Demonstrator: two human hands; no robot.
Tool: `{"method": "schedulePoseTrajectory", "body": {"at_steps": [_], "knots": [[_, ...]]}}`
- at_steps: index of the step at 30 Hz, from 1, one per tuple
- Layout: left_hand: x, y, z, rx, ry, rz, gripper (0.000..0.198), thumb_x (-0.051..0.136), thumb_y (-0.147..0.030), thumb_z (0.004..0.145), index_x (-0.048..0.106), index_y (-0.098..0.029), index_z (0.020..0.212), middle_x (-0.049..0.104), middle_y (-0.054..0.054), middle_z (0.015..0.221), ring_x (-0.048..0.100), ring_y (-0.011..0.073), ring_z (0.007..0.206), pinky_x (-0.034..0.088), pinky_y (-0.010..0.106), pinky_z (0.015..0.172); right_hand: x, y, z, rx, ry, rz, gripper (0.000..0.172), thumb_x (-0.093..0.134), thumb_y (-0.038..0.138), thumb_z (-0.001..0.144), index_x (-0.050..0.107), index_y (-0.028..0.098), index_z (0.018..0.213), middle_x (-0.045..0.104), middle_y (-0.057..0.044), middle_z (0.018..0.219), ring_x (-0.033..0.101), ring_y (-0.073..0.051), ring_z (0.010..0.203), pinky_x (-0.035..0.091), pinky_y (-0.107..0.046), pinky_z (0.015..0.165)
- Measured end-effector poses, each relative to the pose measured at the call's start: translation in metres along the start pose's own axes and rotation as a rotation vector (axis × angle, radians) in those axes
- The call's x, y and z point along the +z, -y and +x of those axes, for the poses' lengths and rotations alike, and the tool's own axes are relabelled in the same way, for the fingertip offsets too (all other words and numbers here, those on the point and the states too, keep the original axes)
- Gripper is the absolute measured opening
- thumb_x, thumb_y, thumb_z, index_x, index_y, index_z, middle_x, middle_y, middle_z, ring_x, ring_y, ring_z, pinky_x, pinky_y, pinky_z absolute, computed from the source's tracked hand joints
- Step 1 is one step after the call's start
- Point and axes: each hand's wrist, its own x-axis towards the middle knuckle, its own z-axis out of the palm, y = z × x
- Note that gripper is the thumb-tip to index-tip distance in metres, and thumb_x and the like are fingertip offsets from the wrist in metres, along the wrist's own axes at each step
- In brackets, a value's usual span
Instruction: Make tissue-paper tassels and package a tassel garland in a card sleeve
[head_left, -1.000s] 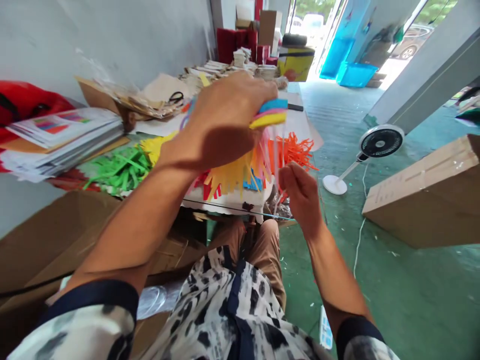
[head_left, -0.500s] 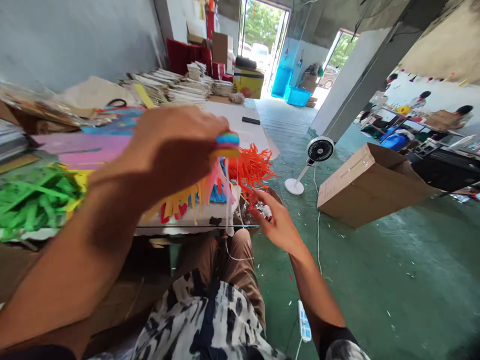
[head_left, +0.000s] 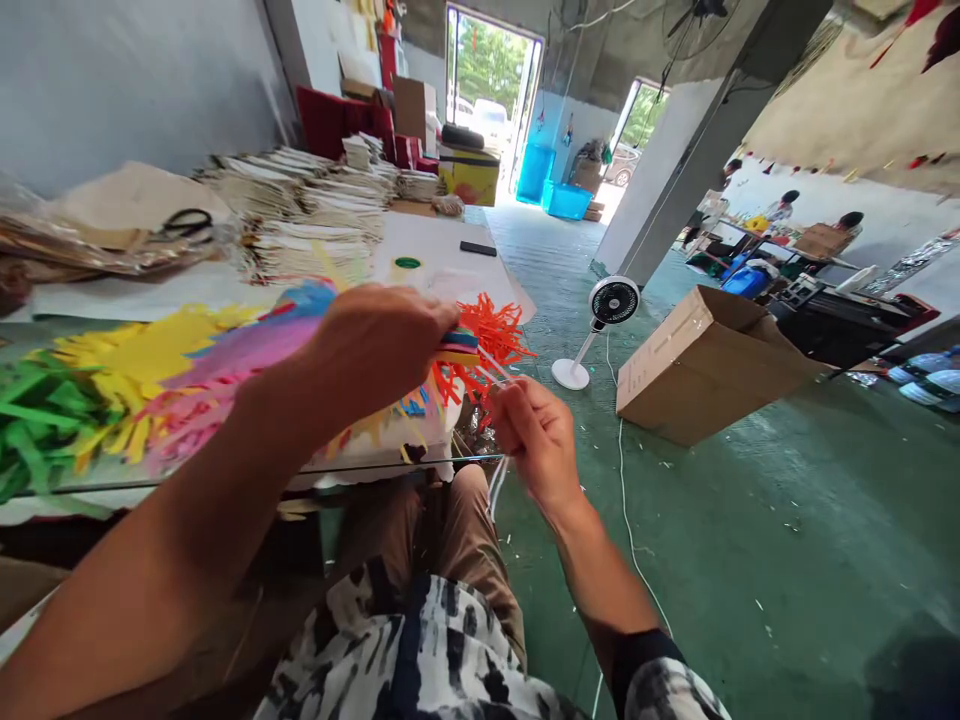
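Left grip closed around layered coloured bundle; right grip pinching white cord

Head view, sole view.

Item 1, layered coloured bundle. Clasped by left grip, above near edge of table; mostly covered, with only the end exposed toward right grip. Visible bands of blue, red and yellow. Judged by look: light, soft, easily creased, probably thin paper; not slippery, but liable to tear at loose strips. Best taken across the layered end, with firm, even pressure.

Item 2, white cord. Stretched in two strands from the bundle's end to right grip, apparently taut; tails hanging below. Judged thin, limp and nearly weightless, perhaps inclined to slide; best pinched near the bundle. Exact point of attachment too small to tell.

Also on table: orange fringe just behind the bundle; toward the left, pink fringe, yellow fringe and green fringe side by side, partly overlapping. Farther back: black-handled scissors, flat black object, pale stacked pieces.

On floor, right of table: white fan, open cardboard box.
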Motion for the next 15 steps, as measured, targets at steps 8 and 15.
{"method": "schedulePoseTrajectory", "body": {"at_steps": [8,15], "knots": [[0.046,-0.013,-0.004,0.392,0.304,-1.178,0.023,0.061,-0.033,0.098,0.076,-0.018,0.106,0.076,0.004,0.095,0.067,0.0184,0.086,0.049,0.026,0.076,-0.003,-0.001,0.009,-0.121,-0.029,-0.525,0.041,0.073,0.051,0.091,0.059,0.029,0.122,0.037,0.009,0.064,0.042,-0.014,0.060,0.040,-0.028,0.062],[0.087,-0.023,-0.031,0.111,0.512,-1.670,0.036,0.080,-0.047,0.086,0.072,-0.013,0.094,0.065,0.001,0.080,0.057,0.0136,0.072,0.046,0.022,0.064,-0.008,-0.005,0.003,-0.167,0.015,-0.597,0.011,0.071,0.028,0.090,0.060,0.024,0.090,0.052,0.006,0.071,0.043,-0.011,0.062,0.033,-0.026,0.059]]}}
